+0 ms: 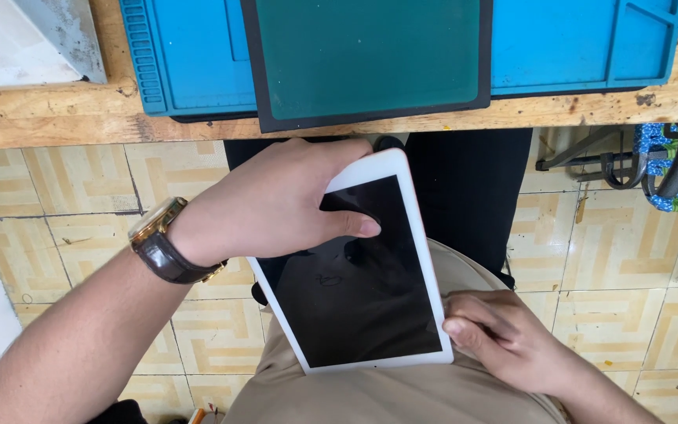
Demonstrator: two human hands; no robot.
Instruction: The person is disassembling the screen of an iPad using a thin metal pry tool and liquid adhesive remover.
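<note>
A white tablet (362, 283) with a dark screen is held face up over my lap, below the edge of the wooden bench. My left hand (276, 200) grips its upper left corner, the thumb lying across the glass; a brown-strapped wristwatch (162, 243) is on that wrist. My right hand (500, 334) holds the tablet's lower right edge, fingers curled beneath it and thumb against the rim.
The wooden bench (56, 114) carries a blue silicone work mat (190, 55) with a dark green cutting mat (366, 51) on top, and a white box (25, 39) at the left. Patterned floor tiles (614, 259) lie below, with a blue woven stool (668, 165) at the right.
</note>
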